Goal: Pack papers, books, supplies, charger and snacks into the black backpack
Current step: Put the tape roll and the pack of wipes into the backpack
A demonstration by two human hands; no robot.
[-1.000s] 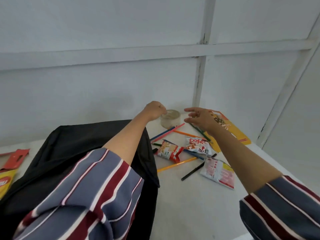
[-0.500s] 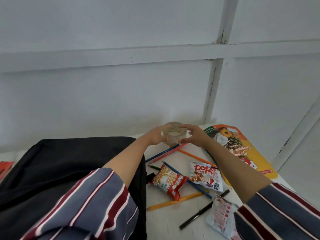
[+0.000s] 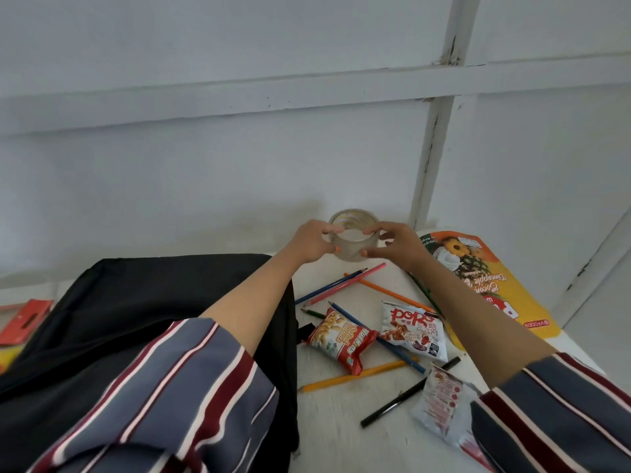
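Holding a clear roll of tape (image 3: 351, 250) between them, the left grip (image 3: 312, 242) and right grip (image 3: 399, 249) each curl fingers over its rim with a thumb on its side, near the wall at the far end of the white counter (image 3: 341, 414); whether the roll touches the counter I cannot tell; the black backpack (image 3: 153, 319) lies under the left forearm; coloured pencils (image 3: 345, 283) lie crossed just below the roll; a red snack packet (image 3: 341, 339) and a white snack packet (image 3: 413, 331) lie side by side over them; a black pen (image 3: 409, 392) and a third packet (image 3: 440, 401) lie nearer; a yellow bag (image 3: 495, 285) lies rightward.
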